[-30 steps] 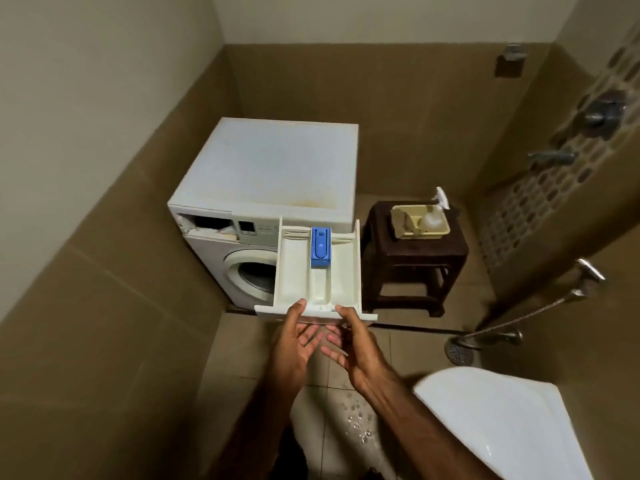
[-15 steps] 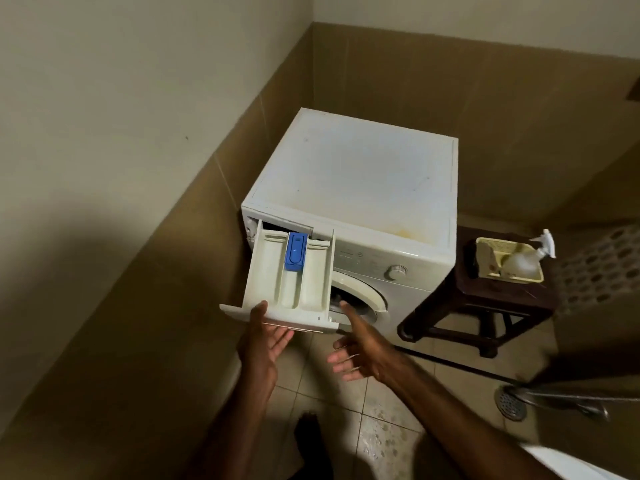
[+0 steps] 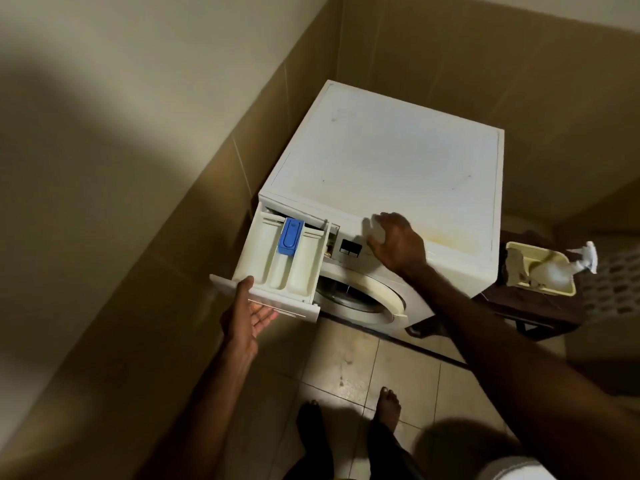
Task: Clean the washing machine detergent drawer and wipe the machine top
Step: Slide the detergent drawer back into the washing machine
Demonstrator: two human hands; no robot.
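A white front-loading washing machine (image 3: 388, 161) stands in the corner, its flat top stained yellowish near the front right. Its cream detergent drawer (image 3: 301, 268) sticks far out of the slot at the machine's front left, with a blue insert (image 3: 290, 236) in its middle compartment. My left hand (image 3: 247, 315) cups the drawer's front panel from below, thumb on its top edge. My right hand (image 3: 396, 242) lies flat with fingers spread on the machine's front top edge, beside the small display.
A dark brown stool (image 3: 540, 306) stands right of the machine, carrying a cream tray (image 3: 526, 268) with a white spray bottle (image 3: 568, 268) and a cloth. Tiled walls close in on the left and behind. My bare feet (image 3: 388, 403) stand on the tiled floor.
The view has swung left and closer. My right hand rose from below the drawer onto the machine's front top edge. My left hand stays under the drawer front.
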